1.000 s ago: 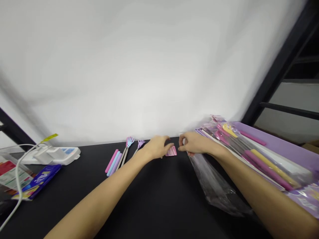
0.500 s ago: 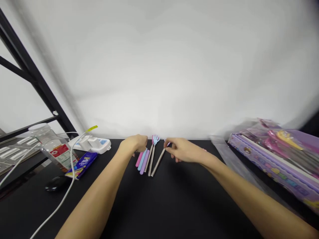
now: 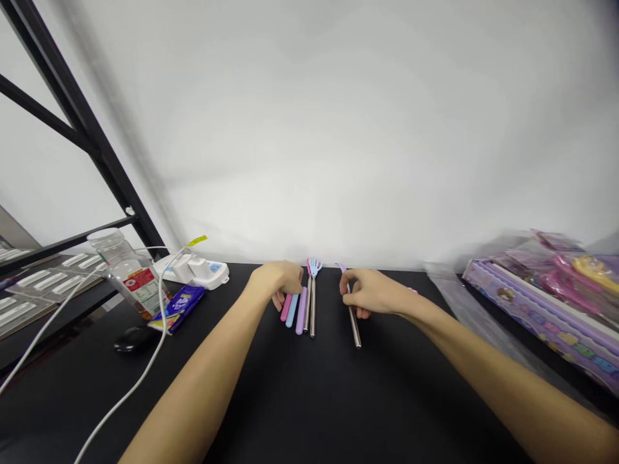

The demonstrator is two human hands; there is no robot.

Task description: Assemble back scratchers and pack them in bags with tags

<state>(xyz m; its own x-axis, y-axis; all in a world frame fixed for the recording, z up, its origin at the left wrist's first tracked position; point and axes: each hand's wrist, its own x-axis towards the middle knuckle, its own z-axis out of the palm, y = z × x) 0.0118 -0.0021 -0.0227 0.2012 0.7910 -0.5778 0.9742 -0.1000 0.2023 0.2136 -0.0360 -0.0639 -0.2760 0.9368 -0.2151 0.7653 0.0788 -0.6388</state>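
My right hand [image 3: 370,291] pinches the shaft of a metal-rod back scratcher [image 3: 355,325] between thumb and fingers. Its purple head [image 3: 342,266] shows above the hand, and the rod slants down toward me. My left hand [image 3: 280,280] is curled over the upper ends of a pink handle [image 3: 285,308], a light-blue handle [image 3: 292,310] and a purple handle [image 3: 302,310], hiding what lies beyond them. Right beside these, two metal-rod back scratchers [image 3: 313,309] lie together, with pink and light-blue hand-shaped heads [image 3: 314,267]. A small pink piece [image 3: 412,290] shows behind my right wrist.
At right stands a purple printed box [image 3: 532,319] with plastic-wrapped items [image 3: 565,264], beside a clear plastic sleeve [image 3: 474,322]. On the left are a clear jar [image 3: 135,277], blue packet [image 3: 180,306], black mouse [image 3: 135,339], white power strip [image 3: 213,276] and white cable [image 3: 130,386].
My right hand has carried the metal-rod back scratcher rightward, away from the other two, and its rod now slants the other way. My left hand stays by the coloured handles. The view has shifted slightly.
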